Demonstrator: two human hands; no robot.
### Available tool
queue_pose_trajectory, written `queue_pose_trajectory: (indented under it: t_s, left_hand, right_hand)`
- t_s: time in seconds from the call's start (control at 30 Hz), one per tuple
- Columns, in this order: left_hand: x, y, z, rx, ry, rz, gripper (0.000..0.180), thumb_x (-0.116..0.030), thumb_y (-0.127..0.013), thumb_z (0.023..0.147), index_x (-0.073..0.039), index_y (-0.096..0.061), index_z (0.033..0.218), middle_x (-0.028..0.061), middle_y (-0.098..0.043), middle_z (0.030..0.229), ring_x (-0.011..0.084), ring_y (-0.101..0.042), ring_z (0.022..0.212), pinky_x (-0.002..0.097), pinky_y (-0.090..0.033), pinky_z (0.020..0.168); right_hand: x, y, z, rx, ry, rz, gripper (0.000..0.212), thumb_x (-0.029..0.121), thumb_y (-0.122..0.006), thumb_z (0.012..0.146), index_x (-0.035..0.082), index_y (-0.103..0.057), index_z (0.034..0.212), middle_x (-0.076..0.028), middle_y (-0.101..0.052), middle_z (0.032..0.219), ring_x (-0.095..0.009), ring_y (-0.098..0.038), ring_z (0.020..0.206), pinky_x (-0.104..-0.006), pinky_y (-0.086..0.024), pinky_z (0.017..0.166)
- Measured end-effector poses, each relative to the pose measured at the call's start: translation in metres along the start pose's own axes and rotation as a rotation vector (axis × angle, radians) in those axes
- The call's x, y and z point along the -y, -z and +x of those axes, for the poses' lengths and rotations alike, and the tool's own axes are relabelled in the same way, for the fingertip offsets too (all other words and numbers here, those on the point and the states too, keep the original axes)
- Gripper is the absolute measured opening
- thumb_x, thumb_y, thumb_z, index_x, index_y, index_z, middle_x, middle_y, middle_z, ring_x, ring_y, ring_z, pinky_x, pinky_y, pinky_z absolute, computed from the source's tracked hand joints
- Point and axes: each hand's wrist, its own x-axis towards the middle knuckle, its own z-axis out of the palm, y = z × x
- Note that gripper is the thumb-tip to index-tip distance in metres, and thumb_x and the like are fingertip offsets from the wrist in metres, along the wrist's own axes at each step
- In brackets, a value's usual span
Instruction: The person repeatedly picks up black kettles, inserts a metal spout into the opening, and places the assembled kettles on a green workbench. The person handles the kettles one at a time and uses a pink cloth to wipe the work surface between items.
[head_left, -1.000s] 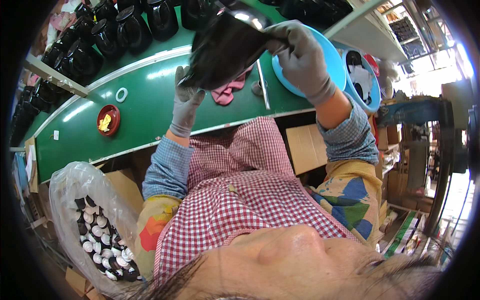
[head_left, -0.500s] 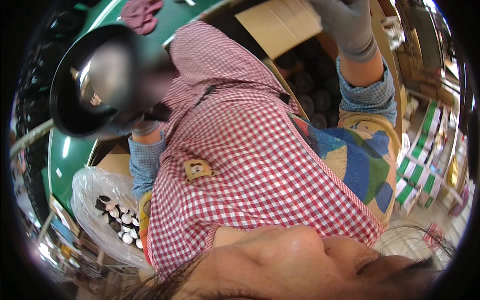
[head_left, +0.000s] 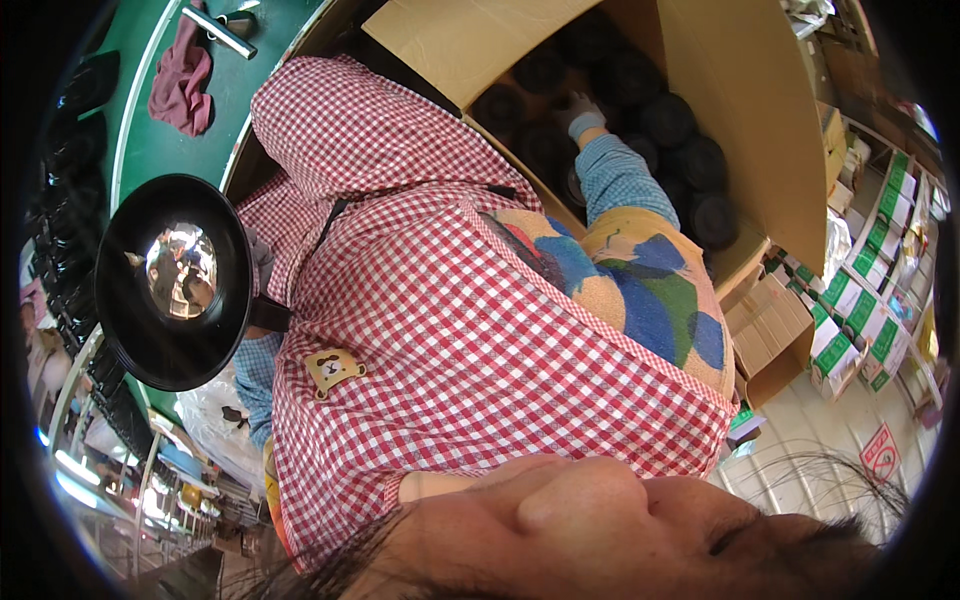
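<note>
A round, shiny black pan (head_left: pixel 125 290) with a mirror-like centre stands tilted up at my left side, a short black handle piece (head_left: pixel 270 313) jutting from its edge. Behind that rim my gloved left hand (head_left: pixel 262 258) holds it, most of the fingers hidden by the pan. My right arm reaches down into a large cardboard box (head_left: pixel 750 110). In there my gloved right hand (head_left: pixel 582 117) is among several round black objects (head_left: pixel 668 120), its fingers stretched out and nothing visibly held. The dark interior blurs what kind these are.
A raised box flap (head_left: pixel 450 40) lies between me and the box's opening. On the green table (head_left: pixel 135 130) are a maroon cloth (head_left: pixel 182 88) and a metal bar (head_left: pixel 220 30). A clear plastic bag (head_left: pixel 215 425) is below the pan. Green-and-white cartons (head_left: pixel 885 240) and a small open box (head_left: pixel 770 330) stand right.
My right hand has come down from above the box into it, among the black objects. The pan in my left hand has moved lower and turned its mirror-like centre into clear view.
</note>
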Motion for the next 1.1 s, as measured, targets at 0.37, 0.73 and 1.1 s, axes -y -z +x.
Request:
queue_pose_trajectory:
  t_s: [0.37,0.73,1.1]
  left_hand:
    - [-0.009,-0.033,0.010,-0.074,-0.144,0.121,0.033,-0.020,-0.060,0.103,-0.002,-0.057,0.131,0.0065,-0.061,0.110,0.0153,-0.057,0.090,0.0277,-0.050,0.074]
    - [-0.014,-0.034,0.024,0.082,-0.220,0.259,0.037,-0.020,-0.059,0.104,-0.002,-0.055,0.136,0.0094,-0.062,0.120,0.0181,-0.061,0.100,0.0300,-0.054,0.082]
    - [0.004,-0.026,0.039,0.145,-0.174,0.616,0.042,-0.020,-0.058,0.105,-0.002,-0.053,0.142,0.0124,-0.063,0.129,0.0210,-0.065,0.109,0.0323,-0.058,0.089]
  right_hand:
    - [0.118,-0.059,0.002,-0.131,0.500,-0.311,0.088,0.046,-0.073,0.082,0.020,-0.035,0.157,-0.019,-0.046,0.152,-0.041,-0.050,0.134,-0.0563,-0.046,0.104]
    - [0.087,0.053,-0.077,0.120,0.347,-0.137,0.118,0.052,-0.087,0.069,0.012,-0.027,0.163,-0.022,-0.041,0.158,-0.039,-0.045,0.142,-0.0505,-0.042,0.113]
    - [0.268,0.281,-0.176,0.215,1.438,1.054,0.119,0.023,-0.095,0.054,-0.003,-0.038,0.155,-0.020,-0.044,0.158,-0.036,-0.040,0.148,-0.0450,-0.031,0.122]
